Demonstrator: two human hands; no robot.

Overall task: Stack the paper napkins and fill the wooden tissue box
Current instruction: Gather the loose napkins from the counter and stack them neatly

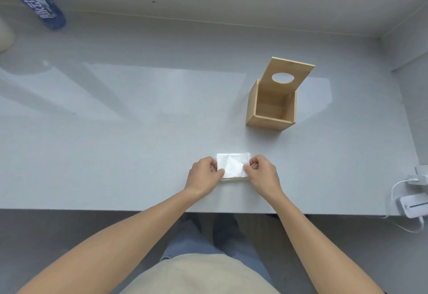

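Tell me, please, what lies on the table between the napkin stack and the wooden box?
Nothing: in the head view, only bare grey table separates the napkin stack from the wooden tissue box.

Bare table (139,143) — box (271,106) far right

White napkin stack (232,166); open wooden box (271,108)

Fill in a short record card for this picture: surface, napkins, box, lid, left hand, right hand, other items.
surface: grey table
napkins: white stack near the front edge
box: wooden tissue box, upright, looks empty
lid: lid raised, oval hole
left hand: left hand gripping the stack's left side
right hand: right hand pinching its right side
other items: blue bottle far left; white devices far right
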